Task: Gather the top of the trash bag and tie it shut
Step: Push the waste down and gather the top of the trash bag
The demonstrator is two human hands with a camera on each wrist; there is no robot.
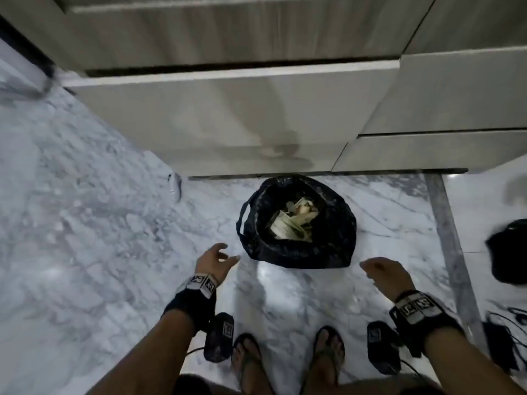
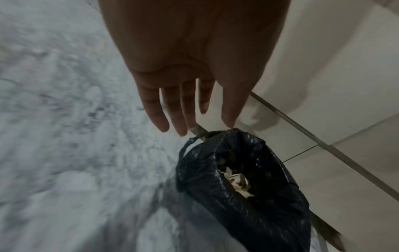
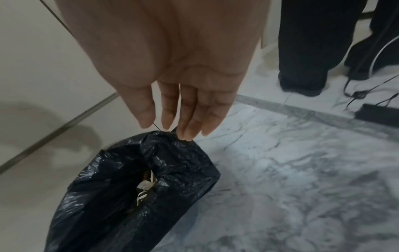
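Reaching for trash bag (image 1: 299, 223), standing open on floor (image 1: 85, 223) against cabinet base | your left hand (image 1: 215, 259) and right hand (image 1: 385, 273) are spreading empty, grasping nothing | next: you are needing to bunch the rim upward.

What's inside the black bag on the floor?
The trash bag stands open, and pale crumpled scraps, like paper or wrappers, show at the top. Whatever lies under them is hidden by the scraps and the dark plastic.

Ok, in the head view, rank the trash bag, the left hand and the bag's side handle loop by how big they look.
1. Trash bag
2. Left hand, though it sits nearer the camera
3. Handle loop
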